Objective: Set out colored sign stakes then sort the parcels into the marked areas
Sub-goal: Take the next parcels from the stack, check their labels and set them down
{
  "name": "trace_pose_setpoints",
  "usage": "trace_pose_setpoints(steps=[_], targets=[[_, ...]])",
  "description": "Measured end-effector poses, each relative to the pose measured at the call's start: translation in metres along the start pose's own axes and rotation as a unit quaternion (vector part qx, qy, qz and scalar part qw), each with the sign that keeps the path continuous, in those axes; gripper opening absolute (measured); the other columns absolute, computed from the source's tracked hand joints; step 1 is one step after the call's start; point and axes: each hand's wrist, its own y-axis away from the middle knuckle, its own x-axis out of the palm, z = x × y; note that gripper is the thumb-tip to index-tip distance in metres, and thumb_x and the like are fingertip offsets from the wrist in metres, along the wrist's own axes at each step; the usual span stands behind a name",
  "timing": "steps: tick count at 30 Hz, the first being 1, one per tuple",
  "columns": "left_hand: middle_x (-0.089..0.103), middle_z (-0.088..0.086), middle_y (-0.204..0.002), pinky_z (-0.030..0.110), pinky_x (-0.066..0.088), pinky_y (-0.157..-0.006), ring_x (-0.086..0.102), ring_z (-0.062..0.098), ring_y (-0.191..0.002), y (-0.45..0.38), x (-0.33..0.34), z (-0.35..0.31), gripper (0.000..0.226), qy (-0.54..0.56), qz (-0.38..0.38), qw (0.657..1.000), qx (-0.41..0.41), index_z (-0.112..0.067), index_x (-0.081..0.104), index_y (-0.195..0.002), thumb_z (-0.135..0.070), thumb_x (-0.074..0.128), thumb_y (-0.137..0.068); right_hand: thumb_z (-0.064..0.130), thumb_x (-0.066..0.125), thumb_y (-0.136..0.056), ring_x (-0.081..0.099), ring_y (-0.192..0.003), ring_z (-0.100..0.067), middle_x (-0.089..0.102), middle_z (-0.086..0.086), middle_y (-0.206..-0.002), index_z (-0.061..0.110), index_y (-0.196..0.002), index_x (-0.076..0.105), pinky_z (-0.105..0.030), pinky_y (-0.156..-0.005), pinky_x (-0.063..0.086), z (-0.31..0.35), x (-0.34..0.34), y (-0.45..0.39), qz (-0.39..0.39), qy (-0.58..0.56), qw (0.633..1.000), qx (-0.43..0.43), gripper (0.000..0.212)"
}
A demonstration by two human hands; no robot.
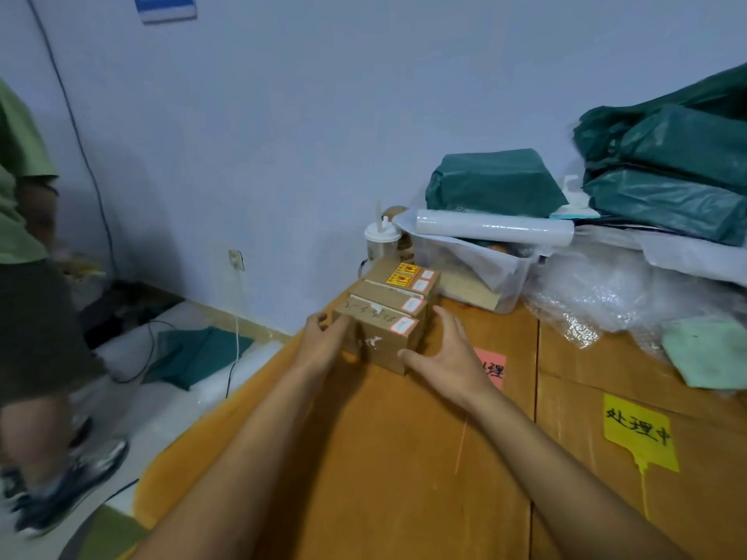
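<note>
Several small brown cardboard parcels (390,313) stand in a tight row at the far left corner of the brown table (364,458). My left hand (323,341) presses against the left side of the nearest parcel (384,345). My right hand (448,357) is spread, its thumb touching that parcel's right front corner. A pink sign (493,369) lies flat just behind my right hand, partly hidden by it. A yellow sign stake (638,434) with black writing lies flat on the table at the right.
A clear plastic bin (485,272) with a white roll on top and a lidded cup (382,240) stand behind the parcels. Green poly bags (667,183), bubble wrap (598,293) and a pale green cloth (707,353) crowd the right. A person (36,317) stands at the left on the floor.
</note>
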Motion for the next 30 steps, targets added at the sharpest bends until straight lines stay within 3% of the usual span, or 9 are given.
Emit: trace_pose_setpoints(steps=[6, 8, 10, 13, 17, 21, 25, 28, 30], targets=[[0.059, -0.003, -0.116, 0.027, 0.042, -0.073, 0.054, 0.001, -0.084, -0.017, 0.028, 0.017, 0.056, 0.035, -0.038, 0.999, -0.007, -0.016, 0.05, -0.141, -0.038, 0.072, -0.095, 0.062, 0.078, -0.078, 0.054, -0.13, -0.011, 0.047, 0.022, -0.139, 0.039, -0.157, 0.038, -0.04, -0.112, 0.049, -0.001, 0.011, -0.026, 0.016, -0.026, 0.999, -0.015, 0.092], [0.059, -0.003, -0.117, 0.028, 0.042, -0.076, 0.053, -0.002, -0.084, -0.021, 0.032, 0.019, 0.06, 0.048, -0.043, 0.998, -0.006, -0.014, 0.048, -0.143, -0.038, 0.072, -0.094, 0.069, 0.067, -0.082, 0.06, -0.122, -0.011, 0.055, 0.021, -0.133, 0.046, -0.154, 0.039, -0.041, -0.106, 0.053, -0.001, 0.015, -0.031, 0.007, -0.036, 0.999, -0.006, 0.08], [0.059, -0.002, -0.122, 0.031, 0.041, -0.087, 0.059, 0.007, -0.092, -0.022, 0.034, 0.019, 0.066, 0.06, -0.047, 0.997, -0.002, -0.015, 0.045, -0.148, -0.038, 0.072, -0.093, 0.077, 0.051, -0.085, 0.063, -0.119, -0.015, 0.061, 0.014, -0.129, 0.049, -0.152, 0.04, -0.044, -0.102, 0.054, 0.001, 0.018, -0.038, -0.014, -0.043, 0.999, 0.005, 0.073], [0.06, -0.004, -0.128, 0.034, 0.042, -0.094, 0.058, 0.019, -0.11, -0.024, 0.034, 0.023, 0.067, 0.074, -0.053, 0.996, 0.001, -0.023, 0.043, -0.149, -0.042, 0.072, -0.091, 0.073, 0.038, -0.092, 0.056, -0.129, -0.017, 0.05, 0.01, -0.144, 0.043, -0.154, 0.043, -0.046, -0.108, 0.05, 0.007, 0.02, -0.049, -0.044, -0.026, 0.999, 0.011, 0.07], [0.059, -0.001, -0.146, 0.051, 0.042, -0.116, 0.052, 0.027, -0.136, -0.023, 0.036, 0.028, 0.087, 0.064, -0.063, 0.996, 0.009, -0.035, 0.041, -0.148, -0.066, 0.068, -0.072, 0.048, 0.046, -0.102, 0.054, -0.136, -0.017, 0.045, 0.01, -0.158, 0.03, -0.155, 0.047, -0.042, -0.108, 0.049, 0.014, 0.019, -0.061, -0.03, 0.039, 0.999, -0.02, 0.056], [0.047, -0.001, -0.161, 0.055, 0.037, -0.122, 0.041, 0.028, -0.15, -0.018, 0.04, 0.03, 0.114, 0.043, -0.065, 0.997, 0.011, -0.034, 0.032, -0.161, -0.075, 0.072, -0.062, 0.043, 0.058, -0.093, 0.056, -0.133, -0.021, 0.053, 0.001, -0.15, 0.023, -0.154, 0.052, -0.042, -0.107, 0.05, 0.02, 0.014, -0.069, -0.001, 0.072, 0.997, -0.004, 0.064], [0.036, -0.001, -0.166, 0.048, 0.035, -0.123, 0.039, 0.026, -0.151, -0.011, 0.041, 0.029, 0.095, 0.055, -0.087, 0.994, 0.022, -0.027, 0.031, -0.164, -0.058, 0.072, -0.084, 0.045, 0.061, -0.088, 0.053, -0.136, -0.025, 0.056, -0.003, -0.148, 0.019, -0.15, 0.058, -0.046, -0.111, 0.049, 0.019, 0.009, -0.073, 0.011, 0.076, 0.997, 0.017, 0.067], [0.05, 0.001, -0.155, 0.037, 0.046, -0.109, 0.056, 0.021, -0.132, -0.005, 0.041, 0.032, 0.071, 0.069, -0.092, 0.993, 0.039, -0.021, 0.043, -0.154, -0.052, 0.067, -0.095, 0.035, 0.057, -0.098, 0.066, -0.115, -0.015, 0.07, 0.0, -0.134, 0.018, -0.134, 0.071, -0.028, -0.083, 0.056, 0.017, 0.006, -0.065, 0.036, 0.012, 0.998, 0.04, 0.043], [0.062, 0.002, -0.145, 0.038, 0.051, -0.106, 0.061, 0.019, -0.124, 0.002, 0.04, 0.034, 0.056, 0.054, -0.087, 0.993, 0.051, -0.019, 0.054, -0.145, -0.053, 0.06, -0.1, 0.029, 0.053, -0.104, 0.069, -0.099, -0.005, 0.076, 0.005, -0.117, 0.019, -0.123, 0.076, -0.02, -0.07, 0.05, 0.018, 0.004, -0.057, 0.033, -0.052, 0.997, 0.053, 0.031]])
